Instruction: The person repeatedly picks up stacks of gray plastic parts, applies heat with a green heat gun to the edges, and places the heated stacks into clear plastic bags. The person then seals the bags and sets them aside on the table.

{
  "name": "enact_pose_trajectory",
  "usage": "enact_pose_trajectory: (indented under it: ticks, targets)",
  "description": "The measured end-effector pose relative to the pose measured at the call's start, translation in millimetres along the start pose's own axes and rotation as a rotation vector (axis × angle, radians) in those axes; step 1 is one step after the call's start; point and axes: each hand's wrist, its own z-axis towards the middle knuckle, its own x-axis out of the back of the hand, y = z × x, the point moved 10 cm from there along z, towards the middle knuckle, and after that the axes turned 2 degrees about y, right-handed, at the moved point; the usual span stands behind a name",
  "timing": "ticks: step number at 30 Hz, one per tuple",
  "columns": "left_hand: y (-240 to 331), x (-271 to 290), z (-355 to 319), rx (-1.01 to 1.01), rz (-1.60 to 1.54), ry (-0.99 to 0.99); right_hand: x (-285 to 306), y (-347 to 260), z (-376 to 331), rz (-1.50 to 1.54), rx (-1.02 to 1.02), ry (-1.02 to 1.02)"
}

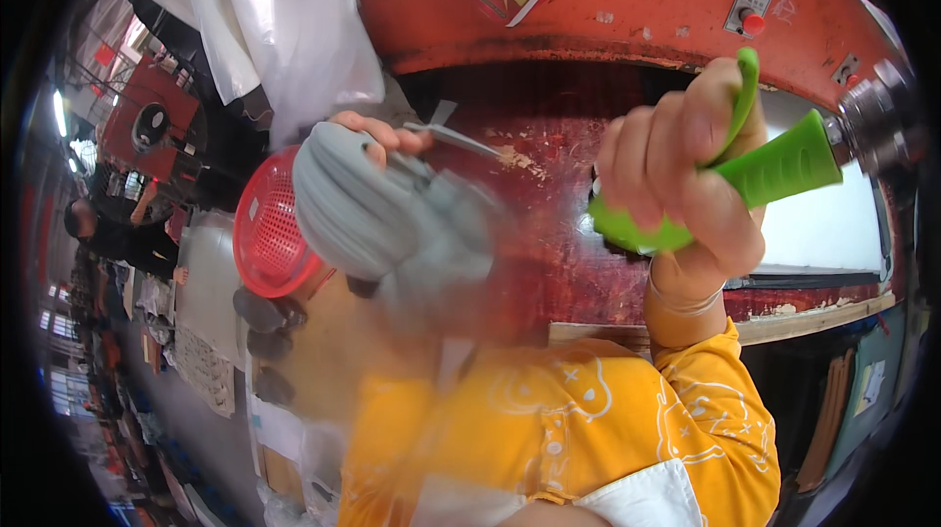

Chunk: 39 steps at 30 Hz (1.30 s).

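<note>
Head view, and gripping firmly at two o'clock: clenching a green tool [784, 169] in the right hand [686, 154], fully wrapped, with a metal fitting [887, 120] at its far end. Across at nine o'clock, just in from a red basket [263, 223], holding a bundle of grey pieces [353, 199] in the left hand [382, 132], bent-fingered over its upper edge; palm hidden, blurred badly lower down. Spotting a pale strip [456, 138] near those fingers, toward twelve, above a red tabletop [588, 301]. Further out, glimpsing white plastic sheeting [294, 17] at eleven and a red button [753, 24] at two.
</note>
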Motion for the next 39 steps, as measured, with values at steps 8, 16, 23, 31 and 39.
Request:
enact_pose_trajectory:
  ticks: [8, 16, 23, 31, 39]
  targets:
    - [-51, 31, -5, 0.624, 0.164, -0.031, 8, 5, 11, -0.187, 0.013, -0.07]
    - [-17, -6, 1, -0.129, 0.772, 0.092, -24, 90, -1, -0.701, -0.201, -0.323]
    - [-13, -28, -20, 0.389, 0.793, -0.278, -14, 110, 10, -0.43, -0.272, -0.328]
    - [-44, -18, -51, 0.619, -0.116, -0.286, 9, 125, 30, -0.558, -0.387, -0.124]
    - [-8, 0, -7, 0.165, -0.084, -0.267, -22, 44, 15, 0.412, -0.225, -0.2]
